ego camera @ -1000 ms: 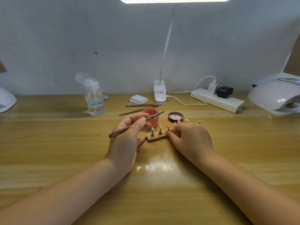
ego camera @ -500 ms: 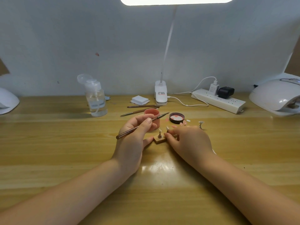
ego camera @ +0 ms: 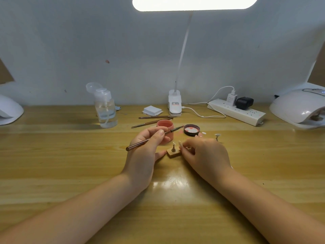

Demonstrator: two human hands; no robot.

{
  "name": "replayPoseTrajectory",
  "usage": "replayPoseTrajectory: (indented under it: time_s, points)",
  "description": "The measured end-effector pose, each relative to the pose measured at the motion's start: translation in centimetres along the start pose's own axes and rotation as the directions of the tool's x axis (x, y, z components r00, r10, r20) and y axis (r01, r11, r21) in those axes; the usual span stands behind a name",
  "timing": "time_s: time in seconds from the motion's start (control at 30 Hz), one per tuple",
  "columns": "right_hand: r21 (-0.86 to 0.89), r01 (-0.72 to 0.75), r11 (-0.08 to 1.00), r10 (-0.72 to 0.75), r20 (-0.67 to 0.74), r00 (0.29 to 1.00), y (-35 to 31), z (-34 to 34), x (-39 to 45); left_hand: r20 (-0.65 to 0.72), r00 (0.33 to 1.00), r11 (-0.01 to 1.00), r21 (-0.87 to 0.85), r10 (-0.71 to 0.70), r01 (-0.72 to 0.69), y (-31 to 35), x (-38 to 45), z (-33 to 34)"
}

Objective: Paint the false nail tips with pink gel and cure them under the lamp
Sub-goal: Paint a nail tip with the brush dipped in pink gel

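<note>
Now: left hand point(ego camera: 146, 152) fingers pinch brush point(ego camera: 154, 136) over pink gel jar point(ego camera: 165, 128) | right hand point(ego camera: 205, 155) fingers curl on nail tip point(ego camera: 180, 143) at wooden stand point(ego camera: 173, 153), frame centre | curing lamp point(ego camera: 299, 108) right edge

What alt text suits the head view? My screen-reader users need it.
The left hand holds a nail brush above a pink gel pot, while the right hand handles a nail tip stand at a small wooden block on a wooden desk. A white curing lamp sits far right.

The right half of the wooden block point(ego camera: 173, 153) was hidden by the right hand point(ego camera: 205, 155). The curing lamp point(ego camera: 299, 108) was cut off at the table's right edge.
</note>
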State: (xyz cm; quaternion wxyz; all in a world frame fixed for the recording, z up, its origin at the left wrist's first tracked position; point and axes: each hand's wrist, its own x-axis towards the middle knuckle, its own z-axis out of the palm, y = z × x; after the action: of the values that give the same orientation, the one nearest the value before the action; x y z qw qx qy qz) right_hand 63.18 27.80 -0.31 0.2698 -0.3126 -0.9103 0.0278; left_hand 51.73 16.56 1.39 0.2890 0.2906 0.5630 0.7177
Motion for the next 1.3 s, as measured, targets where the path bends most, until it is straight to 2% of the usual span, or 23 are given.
replayPoseTrajectory:
  time_s: [0.1,0.17,0.23,0.33,0.5,0.7,0.8,0.97,1.13,1.3]
  points:
    - [0.083,0.021,0.996,-0.016,-0.056,0.998,-0.2,-0.2,-0.4,-0.044,0.995,0.992,0.089,0.094,-0.09,0.5,0.3,-0.4]
    - [0.097,0.025,0.995,-0.022,-0.034,0.999,-0.2,-0.2,-0.4,-0.077,0.977,0.966,0.186,0.198,-0.181,1.5,1.3,-0.9]
    - [0.109,0.021,0.994,-0.021,-0.001,1.0,-0.1,-0.1,-0.4,-0.124,0.963,0.937,0.289,0.238,-0.195,2.7,2.7,-1.4]
    - [0.145,0.026,0.989,-0.027,0.006,1.0,0.1,0.0,-0.2,-0.15,0.968,0.885,0.451,0.202,-0.115,4.1,4.9,-1.8]
    - [0.269,0.037,0.962,-0.016,-0.078,0.997,0.1,-0.1,-0.3,-0.066,0.984,0.693,0.717,0.168,-0.07,5.3,7.5,-1.0]
    - [0.356,0.022,0.934,0.006,-0.076,0.997,0.3,0.0,-0.2,0.018,0.997,0.547,0.835,0.075,-0.056,6.1,9.5,0.5]
    - [0.368,0.038,0.929,-0.006,-0.087,0.996,0.2,0.0,-0.2,0.035,0.999,0.512,0.859,0.003,-0.031,5.8,9.9,1.3]
    - [0.372,0.049,0.927,-0.016,-0.09,0.996,0.3,0.1,-0.3,0.012,0.993,0.549,0.834,-0.114,0.053,4.9,10.4,1.9]
    - [0.371,0.052,0.927,-0.021,-0.086,0.996,0.3,0.1,-0.3,-0.078,0.988,0.722,0.675,-0.132,0.15,6.0,10.7,1.1]
    - [0.369,0.048,0.928,-0.01,-0.106,0.994,0.3,0.2,-0.3,-0.116,0.975,0.844,0.488,-0.188,0.221,6.7,9.9,-1.4]
